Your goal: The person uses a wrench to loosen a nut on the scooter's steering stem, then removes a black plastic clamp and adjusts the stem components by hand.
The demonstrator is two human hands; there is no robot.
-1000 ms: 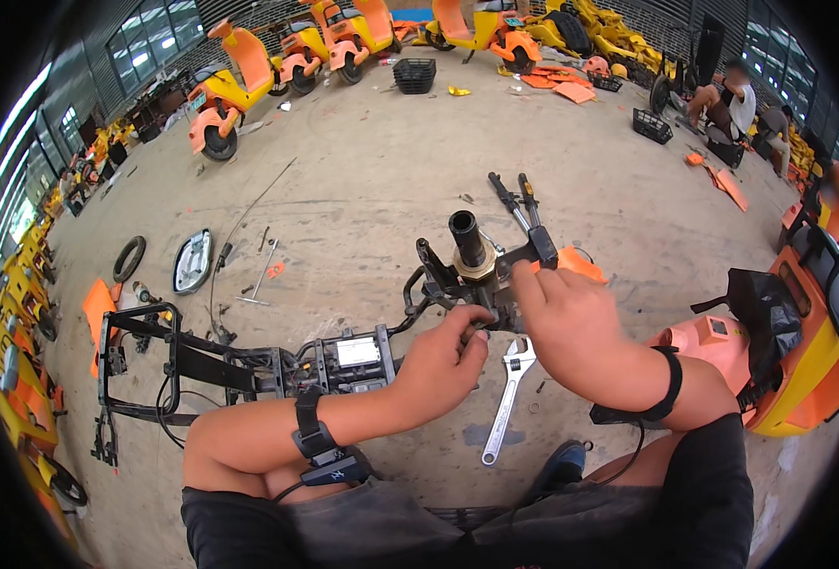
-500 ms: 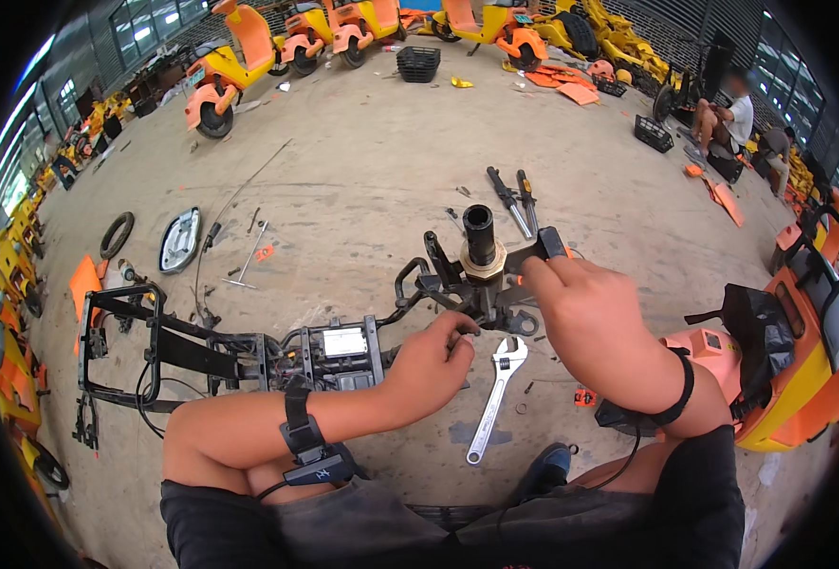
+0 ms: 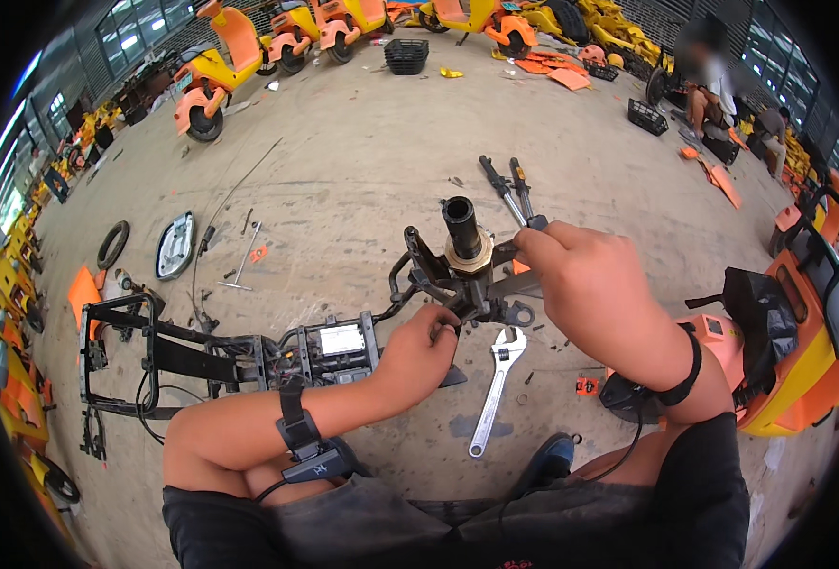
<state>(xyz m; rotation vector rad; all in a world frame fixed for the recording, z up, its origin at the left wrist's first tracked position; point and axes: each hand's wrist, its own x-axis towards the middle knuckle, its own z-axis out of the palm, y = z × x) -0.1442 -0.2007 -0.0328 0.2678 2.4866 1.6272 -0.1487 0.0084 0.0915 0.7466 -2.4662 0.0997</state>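
A bare black scooter frame (image 3: 201,362) lies on the floor before me, its steering tube (image 3: 461,223) with a brass-coloured nut standing up at the right end. My left hand (image 3: 417,349) is closed against the frame just below that tube; what its curled fingers hold is hidden. Right of the tube, my right hand (image 3: 585,275) pinches a dark flat metal bar (image 3: 504,252) that reaches toward the nut. A silver adjustable wrench (image 3: 495,394) lies on the floor between my hands, its jaw near a dark bracket with a ring (image 3: 520,314).
Two fork legs (image 3: 511,190) lie beyond the tube. To the left are a T-handle tool (image 3: 248,256), a tyre (image 3: 113,245) and a grey shell (image 3: 175,245). An orange-yellow scooter body (image 3: 799,351) stands at right. Parked scooters (image 3: 220,71), a crate (image 3: 406,57) and a seated person (image 3: 711,100) are farther off.
The steering tube and my left hand have shifted slightly left in view. My right hand has risen a little, and the dark block beside it is now mostly covered.
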